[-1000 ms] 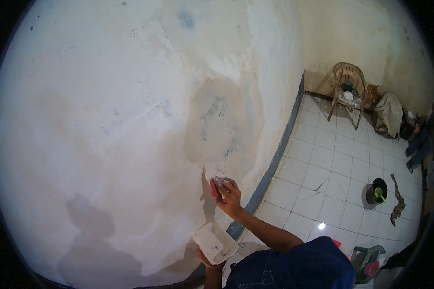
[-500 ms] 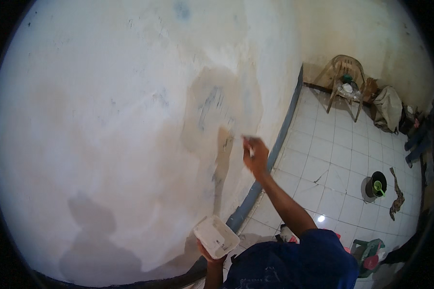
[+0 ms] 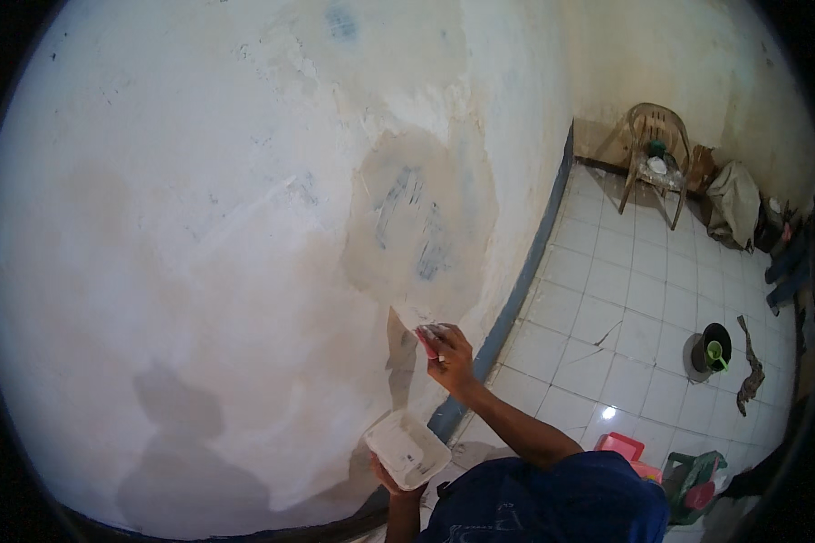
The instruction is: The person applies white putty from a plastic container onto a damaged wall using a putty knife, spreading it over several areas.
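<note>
My left hand (image 3: pixel 391 478) grips a cream rectangular plastic tub (image 3: pixel 385 445) from beneath, near the foot of the wall. Smears of pale paste and dark marks show inside the tub. In my right hand (image 3: pixel 453 357) is a small putty knife (image 3: pixel 427 344) with a red part, my fingers wrapped round it; its blade is hard to make out against the wall. This hand is close to the white plastered wall (image 3: pixel 272 271), just below a damp-looking beige patch (image 3: pixel 371 231) with dark blue scrape marks. Its shadow falls beside it.
A grey-blue skirting band (image 3: pixel 516 303) runs between wall and white tiled floor (image 3: pixel 598 281). To the right stand a black bucket (image 3: pixel 714 337) with a green dipper, a dirty rag (image 3: pixel 749 371) and a green stool (image 3: pixel 697 502). A plastic chair (image 3: pixel 658 163) holding items stands in the far corner.
My right hand has moved down and slightly left along the wall with the putty knife, off the scraped patch. The tub in my left hand stays nearly where it was.
</note>
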A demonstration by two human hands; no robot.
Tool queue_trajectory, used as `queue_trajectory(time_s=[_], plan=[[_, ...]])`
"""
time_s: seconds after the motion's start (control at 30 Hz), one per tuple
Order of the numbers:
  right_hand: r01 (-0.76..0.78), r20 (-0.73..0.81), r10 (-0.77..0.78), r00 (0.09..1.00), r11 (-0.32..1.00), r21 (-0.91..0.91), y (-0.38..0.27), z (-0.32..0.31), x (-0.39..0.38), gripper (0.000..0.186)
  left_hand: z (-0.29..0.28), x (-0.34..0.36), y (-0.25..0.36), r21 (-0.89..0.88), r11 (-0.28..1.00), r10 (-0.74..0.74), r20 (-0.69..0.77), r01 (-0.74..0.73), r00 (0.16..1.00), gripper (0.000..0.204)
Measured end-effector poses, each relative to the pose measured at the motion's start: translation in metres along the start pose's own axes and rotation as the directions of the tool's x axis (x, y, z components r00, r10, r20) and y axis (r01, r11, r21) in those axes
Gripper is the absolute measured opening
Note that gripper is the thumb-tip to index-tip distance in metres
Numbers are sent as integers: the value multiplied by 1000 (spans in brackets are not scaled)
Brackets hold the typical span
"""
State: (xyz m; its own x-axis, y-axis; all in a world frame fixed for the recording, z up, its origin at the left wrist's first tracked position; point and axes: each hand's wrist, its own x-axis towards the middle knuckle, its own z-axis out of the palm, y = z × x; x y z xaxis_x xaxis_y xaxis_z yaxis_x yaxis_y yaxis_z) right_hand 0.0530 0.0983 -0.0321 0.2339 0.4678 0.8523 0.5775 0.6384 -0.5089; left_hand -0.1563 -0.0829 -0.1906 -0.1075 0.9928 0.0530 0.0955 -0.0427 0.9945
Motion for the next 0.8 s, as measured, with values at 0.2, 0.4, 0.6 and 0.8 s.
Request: queue_trajectory(time_s=[0.2,0.4,0.6,0.8], plan=[[-99,-363,67,929,993,-69,27,10,77,31,1,-4,21,380,906,204,-10,-185,979,80],[14,59,-9,998,997,-74,7,33,-6,40,3,3,60,871,110,772,229,-479,593,85],[-61,-56,64,996,997,49,16,-19,12,41,0,7,28,768,311,796,111,-560,595,89],[-50,-215,28,976,994,-98,64,-9,120,40,19,10,64,879,97,882,141,-467,449,84]])
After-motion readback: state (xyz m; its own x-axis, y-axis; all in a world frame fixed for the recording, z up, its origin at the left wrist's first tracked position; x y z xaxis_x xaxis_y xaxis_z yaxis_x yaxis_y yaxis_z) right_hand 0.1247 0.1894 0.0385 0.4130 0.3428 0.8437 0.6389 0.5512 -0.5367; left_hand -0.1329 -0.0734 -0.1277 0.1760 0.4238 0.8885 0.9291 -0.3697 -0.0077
